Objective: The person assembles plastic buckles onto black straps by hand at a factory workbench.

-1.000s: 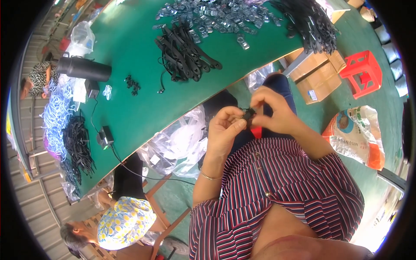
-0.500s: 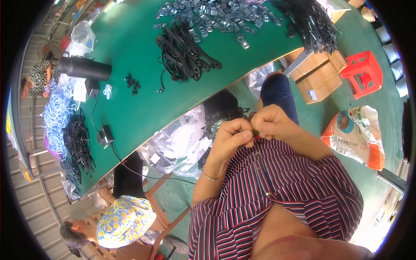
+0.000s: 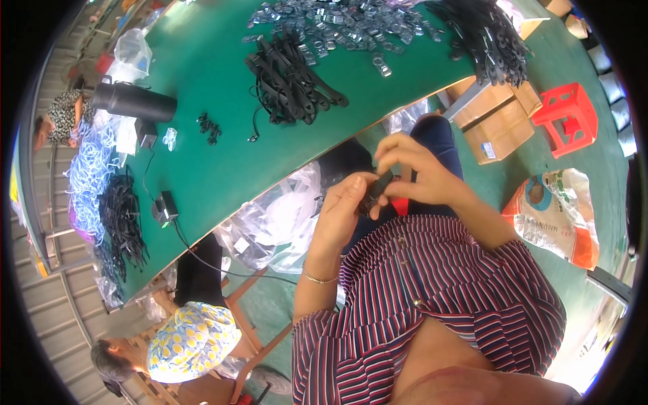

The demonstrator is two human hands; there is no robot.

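Note:
Above my lap, my left hand (image 3: 343, 208) is closed around a small dark flat piece (image 3: 376, 192), which points up between its thumb and fingers. My right hand (image 3: 422, 172) curves over the same piece from the right, its thumb and a fingertip at the piece's edge and its other fingers lifted and bent. The exact kind of the piece cannot be told, since fingers cover much of it. Just below the right hand shows a small red patch (image 3: 401, 206). Ahead on the green table (image 3: 209, 74) lies a bundle of black straps (image 3: 290, 84).
Clear plastic buckles (image 3: 351, 23) and more black straps (image 3: 486, 40) cover the table's far side. At left are a black bottle (image 3: 135, 101), a black adapter (image 3: 164, 208) and white-blue cords (image 3: 93, 175). A carton (image 3: 499, 128), red stool (image 3: 567, 121) and sack (image 3: 553, 216) stand right. Another person (image 3: 192, 341) sits lower left.
Both hands were pinched together over something small. Now the right hand has opened wider and lifted, the dark piece shows between the hands, and a red patch has appeared beneath.

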